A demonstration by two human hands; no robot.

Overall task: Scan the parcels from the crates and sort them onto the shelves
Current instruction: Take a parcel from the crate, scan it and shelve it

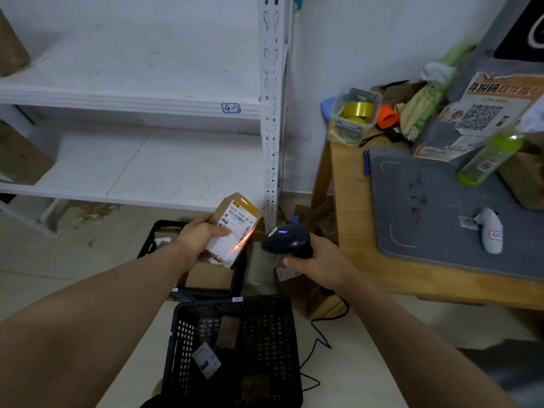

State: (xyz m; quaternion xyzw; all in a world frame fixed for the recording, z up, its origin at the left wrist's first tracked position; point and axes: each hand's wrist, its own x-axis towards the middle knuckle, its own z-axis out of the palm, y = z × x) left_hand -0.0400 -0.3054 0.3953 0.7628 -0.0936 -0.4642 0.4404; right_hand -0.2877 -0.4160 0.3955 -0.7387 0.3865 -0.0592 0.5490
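My left hand (196,240) grips a small brown cardboard parcel (238,222) with a white shipping label turned to the right. My right hand (315,262) holds a black corded barcode scanner (285,240) aimed at the parcel from just to its right; an orange-red scan line glows across the label's lower barcode. Below the hands, two black plastic crates stand on the floor: the near crate (265,307) holds a few small parcels, and the far crate (150,240) holds brown boxes. The white metal shelves (129,98) lie ahead on the left, one edge labelled "4-2".
A wooden table (353,231) with a grey mat stands on the right, bearing a green bottle (488,160), a tub of tape rolls (354,116), a box with a QR code and a white pouch. Brown boxes sit at the shelves' left end. The scanner's cable runs over the floor.
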